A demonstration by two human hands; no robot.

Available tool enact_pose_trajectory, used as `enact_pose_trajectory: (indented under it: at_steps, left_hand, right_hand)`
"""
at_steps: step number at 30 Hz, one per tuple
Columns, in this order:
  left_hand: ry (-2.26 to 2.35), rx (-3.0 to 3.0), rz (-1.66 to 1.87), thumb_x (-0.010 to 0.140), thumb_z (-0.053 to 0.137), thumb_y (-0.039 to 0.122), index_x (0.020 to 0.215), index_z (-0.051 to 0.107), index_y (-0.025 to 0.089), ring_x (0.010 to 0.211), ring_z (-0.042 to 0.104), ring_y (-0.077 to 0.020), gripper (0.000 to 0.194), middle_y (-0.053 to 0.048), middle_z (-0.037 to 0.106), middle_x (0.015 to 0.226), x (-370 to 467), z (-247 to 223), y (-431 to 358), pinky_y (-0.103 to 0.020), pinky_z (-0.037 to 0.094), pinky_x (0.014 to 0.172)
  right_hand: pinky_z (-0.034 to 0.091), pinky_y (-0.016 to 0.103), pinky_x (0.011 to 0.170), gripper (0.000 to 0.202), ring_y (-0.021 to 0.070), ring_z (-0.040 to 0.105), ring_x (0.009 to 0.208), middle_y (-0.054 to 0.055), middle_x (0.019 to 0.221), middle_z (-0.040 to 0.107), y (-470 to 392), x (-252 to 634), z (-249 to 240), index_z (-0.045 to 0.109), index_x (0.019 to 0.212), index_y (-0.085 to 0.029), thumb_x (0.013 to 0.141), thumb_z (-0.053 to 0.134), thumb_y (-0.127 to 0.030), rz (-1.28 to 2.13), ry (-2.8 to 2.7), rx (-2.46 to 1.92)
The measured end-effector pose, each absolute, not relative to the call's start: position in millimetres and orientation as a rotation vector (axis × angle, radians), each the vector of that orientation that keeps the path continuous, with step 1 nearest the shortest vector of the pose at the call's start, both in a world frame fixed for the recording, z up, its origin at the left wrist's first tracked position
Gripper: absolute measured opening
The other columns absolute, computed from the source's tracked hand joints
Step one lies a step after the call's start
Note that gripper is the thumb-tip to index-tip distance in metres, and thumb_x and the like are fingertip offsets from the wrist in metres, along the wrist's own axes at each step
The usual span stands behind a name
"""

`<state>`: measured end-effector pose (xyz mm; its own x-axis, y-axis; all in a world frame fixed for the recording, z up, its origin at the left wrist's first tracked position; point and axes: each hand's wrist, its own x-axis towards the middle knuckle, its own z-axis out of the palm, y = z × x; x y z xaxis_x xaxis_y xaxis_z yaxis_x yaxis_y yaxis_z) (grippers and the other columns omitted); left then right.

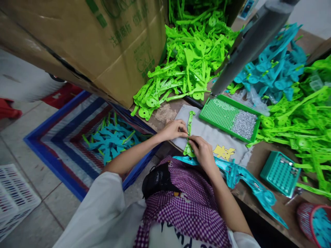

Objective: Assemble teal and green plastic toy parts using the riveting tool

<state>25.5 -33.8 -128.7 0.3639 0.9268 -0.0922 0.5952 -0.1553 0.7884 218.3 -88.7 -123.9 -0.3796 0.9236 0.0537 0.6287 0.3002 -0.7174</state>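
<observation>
A long, narrow lime-green plastic part [190, 120] lies upright in view on a grey cloth [181, 112], its wider round end toward my body. My left hand [174, 129] is closed, thumb and fingertips pinched at the middle of this part from the left. From the right, my right hand [203, 148] pinches at the same spot, just below the left fingertips. Whatever small piece may be between the fingertips is too small to make out. Under my right wrist lies a long translucent blue plastic part [232, 172], along the table's front edge.
A green tray [219, 113] of small metal pieces stands beyond my right hand, under a grey hanging tool [248, 48]. Lime-green parts [191, 65] and blue parts [274, 69] are heaped behind. A teal box [280, 172] sits right; a cardboard box [124, 44] and blue-rimmed crate [51, 129] left.
</observation>
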Motion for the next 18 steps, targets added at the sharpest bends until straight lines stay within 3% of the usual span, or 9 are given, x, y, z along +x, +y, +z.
enact_pose_trajectory:
  at_steps: [11, 18]
  left_hand:
    - [1.386, 1.897, 0.338, 0.068, 0.078, 0.031, 0.077, 0.068, 0.019, 0.093, 0.06, -0.0204, 0.019, -0.001, 0.065, 0.097, 32.1, -120.8, -24.9, -0.037, 0.032, 0.09]
    - [1.443, 1.801, 0.27, 0.064, 0.079, 0.032, 0.082, 0.069, 0.02, 0.095, 0.06, -0.0216, 0.024, 0.0, 0.065, 0.099, 37.5, -110.5, -22.9, -0.04, 0.033, 0.094]
  right_hand:
    - [0.049, 0.035, 0.089, 0.026, 0.0218, 0.064, 0.105, 0.006, 0.111, 0.068, -88.6, 221.0, -124.9, 0.062, 0.108, -0.023, 0.095, 0.042, -0.03, 0.853, -2.133, -1.395]
    - [0.051, 0.038, 0.08, 0.029, 0.0252, 0.066, 0.101, 0.01, 0.111, 0.069, -89.9, 219.2, -129.2, 0.043, 0.117, -0.02, 0.092, 0.047, -0.033, 0.917, -1.993, -1.502]
